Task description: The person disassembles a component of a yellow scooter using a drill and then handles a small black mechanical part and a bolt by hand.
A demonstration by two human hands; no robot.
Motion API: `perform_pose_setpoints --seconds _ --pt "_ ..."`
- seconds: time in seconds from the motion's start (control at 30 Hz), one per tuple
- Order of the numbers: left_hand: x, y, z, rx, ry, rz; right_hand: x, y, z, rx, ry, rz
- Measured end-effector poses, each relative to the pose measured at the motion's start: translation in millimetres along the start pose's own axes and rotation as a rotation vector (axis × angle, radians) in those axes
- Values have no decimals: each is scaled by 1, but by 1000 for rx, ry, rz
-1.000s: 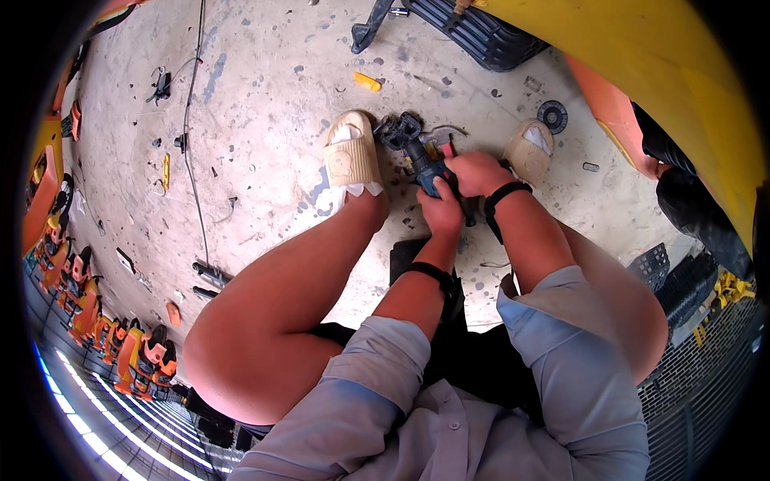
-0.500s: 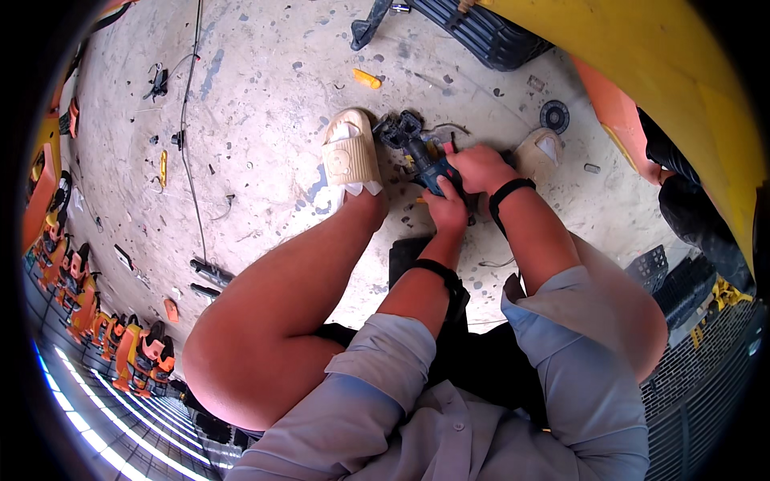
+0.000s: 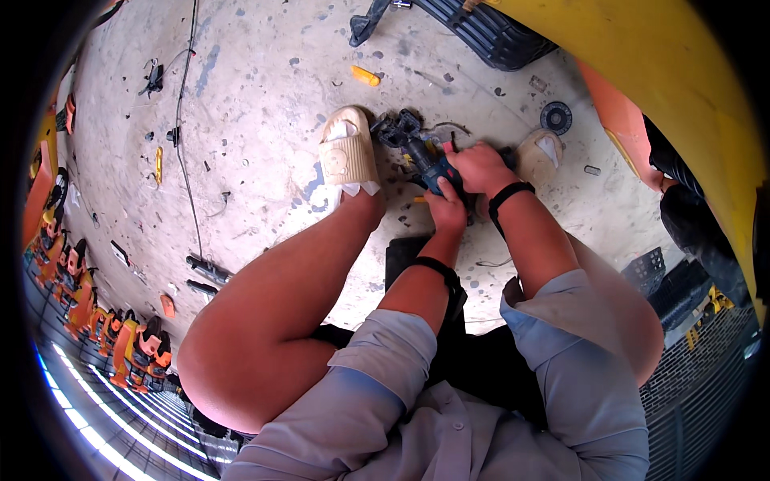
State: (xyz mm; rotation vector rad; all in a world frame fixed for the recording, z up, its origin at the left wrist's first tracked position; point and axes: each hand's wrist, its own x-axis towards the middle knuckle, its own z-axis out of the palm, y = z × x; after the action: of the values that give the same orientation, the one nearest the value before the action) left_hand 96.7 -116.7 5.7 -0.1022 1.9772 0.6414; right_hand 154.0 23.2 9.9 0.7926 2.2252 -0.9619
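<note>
Fingers curled, left hand (image 3: 447, 210) and right hand (image 3: 483, 168) grip a blue-and-black power tool (image 3: 436, 171) | Tool between two tan sandals (image 3: 349, 160) (right one partly hidden), nose toward a black part (image 3: 399, 128) | Yellow piece (image 3: 365, 76) lies beyond on concrete floor (image 3: 273, 104)

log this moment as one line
left hand: gripping blue-black tool | right hand: closed on same tool | floor: yellow piece, dark disc
</note>
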Motion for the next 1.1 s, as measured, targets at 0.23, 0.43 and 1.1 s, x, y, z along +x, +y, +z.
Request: perform_pose_setpoints --seconds 0.23,0.43,1.1 --pt "8 -12 5 -32 -76 -17 4 8 6 -39 33 -44" --pt "31 -48 18 31 -35 92 7 11 7 -55 7 -46" --pt "21 -13 -4 -136 -374 -138 7 -3 -18 -314 -44 -25"
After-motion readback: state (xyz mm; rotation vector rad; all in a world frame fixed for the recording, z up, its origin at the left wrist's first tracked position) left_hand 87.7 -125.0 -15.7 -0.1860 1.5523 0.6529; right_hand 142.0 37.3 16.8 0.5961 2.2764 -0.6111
